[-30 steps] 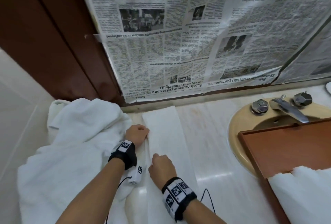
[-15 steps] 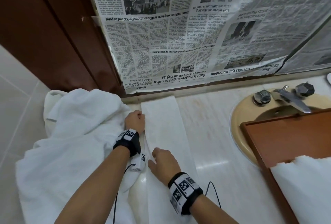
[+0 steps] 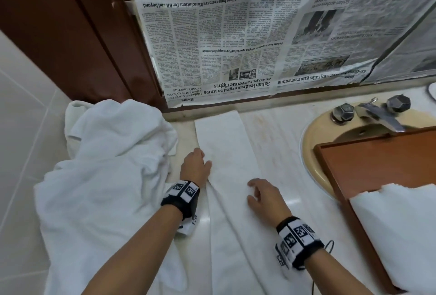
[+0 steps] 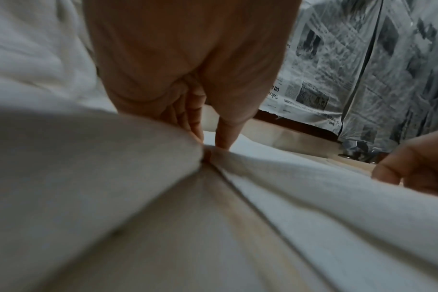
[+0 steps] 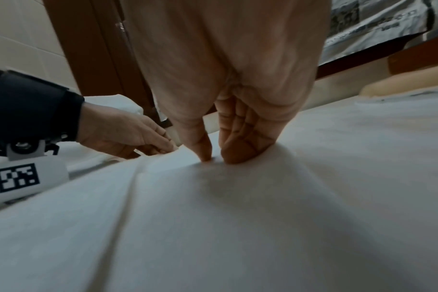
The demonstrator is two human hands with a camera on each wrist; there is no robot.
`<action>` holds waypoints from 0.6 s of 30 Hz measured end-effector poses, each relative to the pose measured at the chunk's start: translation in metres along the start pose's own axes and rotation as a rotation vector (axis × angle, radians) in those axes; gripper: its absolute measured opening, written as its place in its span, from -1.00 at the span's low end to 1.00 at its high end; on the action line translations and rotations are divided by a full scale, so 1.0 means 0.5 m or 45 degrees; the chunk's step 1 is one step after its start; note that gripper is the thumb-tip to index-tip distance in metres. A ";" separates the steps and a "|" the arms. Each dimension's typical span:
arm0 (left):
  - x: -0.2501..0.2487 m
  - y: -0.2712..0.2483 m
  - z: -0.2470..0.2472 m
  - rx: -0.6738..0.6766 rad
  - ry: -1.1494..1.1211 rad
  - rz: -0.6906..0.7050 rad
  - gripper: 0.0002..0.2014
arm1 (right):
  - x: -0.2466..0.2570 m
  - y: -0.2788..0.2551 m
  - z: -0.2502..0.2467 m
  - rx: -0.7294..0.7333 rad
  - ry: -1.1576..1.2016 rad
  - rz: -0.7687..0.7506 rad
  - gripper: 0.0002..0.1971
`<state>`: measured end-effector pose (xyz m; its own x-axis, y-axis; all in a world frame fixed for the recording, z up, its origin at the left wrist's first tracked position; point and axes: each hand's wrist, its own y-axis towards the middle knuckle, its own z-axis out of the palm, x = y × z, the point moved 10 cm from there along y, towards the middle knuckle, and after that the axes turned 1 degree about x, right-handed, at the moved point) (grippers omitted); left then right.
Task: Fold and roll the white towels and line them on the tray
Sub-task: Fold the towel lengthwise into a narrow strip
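Head view looking down at counter point(image 3: 278, 143), wrist views close along fingers, all sharing towel point(image 3: 226, 153).

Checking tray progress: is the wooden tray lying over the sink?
Yes, the wooden tray covers part of the sink below the tap.
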<state>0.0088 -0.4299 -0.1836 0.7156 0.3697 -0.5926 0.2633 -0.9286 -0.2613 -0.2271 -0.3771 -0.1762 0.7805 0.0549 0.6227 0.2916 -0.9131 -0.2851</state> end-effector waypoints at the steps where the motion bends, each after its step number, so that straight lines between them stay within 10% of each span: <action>1: -0.013 0.004 0.004 0.000 0.003 0.013 -0.76 | -0.007 0.004 -0.009 -0.010 -0.006 0.007 -0.69; 10: -0.084 0.024 0.027 -0.036 -0.069 0.082 -0.80 | -0.068 0.045 -0.092 -0.023 0.012 -0.004 -0.72; 18: -0.029 -0.070 0.072 0.052 0.041 -0.224 -0.67 | -0.092 -0.139 -0.036 0.243 -0.134 0.035 -0.69</action>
<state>-0.0342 -0.4016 -0.1933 0.6813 0.5249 -0.5103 0.3607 -0.8473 -0.3900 -0.2934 -0.3234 -0.1720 0.8401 0.0821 0.5361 0.3610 -0.8223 -0.4398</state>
